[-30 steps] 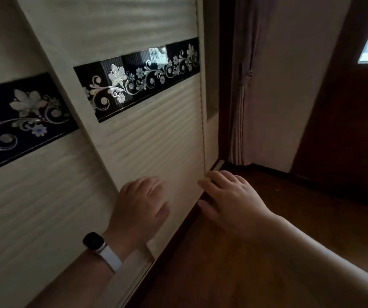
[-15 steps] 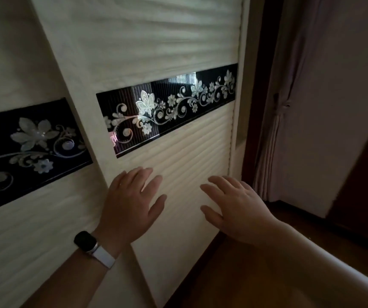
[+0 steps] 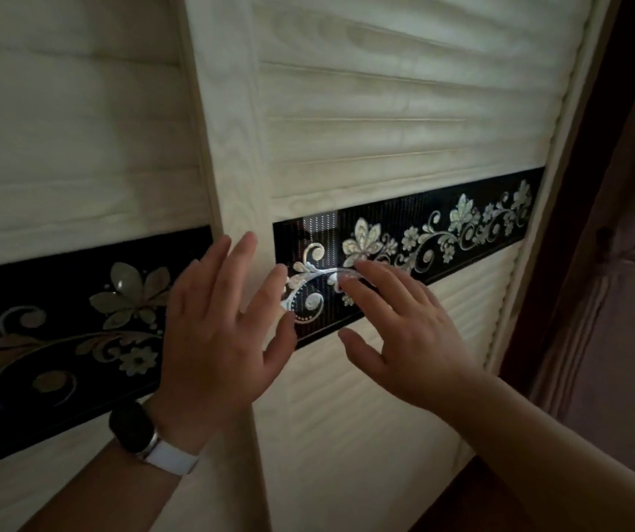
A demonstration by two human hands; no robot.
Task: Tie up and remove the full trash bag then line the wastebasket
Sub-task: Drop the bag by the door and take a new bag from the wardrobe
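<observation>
No trash bag or wastebasket is in view. My left hand (image 3: 216, 332) is raised with fingers spread in front of the cream wardrobe door (image 3: 404, 109), over the upright frame strip between two panels. It wears a dark watch on a white strap. My right hand (image 3: 404, 332) is beside it, fingers apart, over the black floral band (image 3: 461, 228) on the right panel. Both hands hold nothing. Whether they touch the door I cannot tell.
The slatted wardrobe fills most of the view, with a second panel (image 3: 78, 128) at the left. A tied-back curtain (image 3: 615, 263) hangs at the right beside a dark wooden frame. A strip of dark wood floor (image 3: 473, 504) shows at the bottom right.
The view has swung up and left, from the floor and the door's lower edge to the floral band. Both hands rose with it and stay spread and empty.
</observation>
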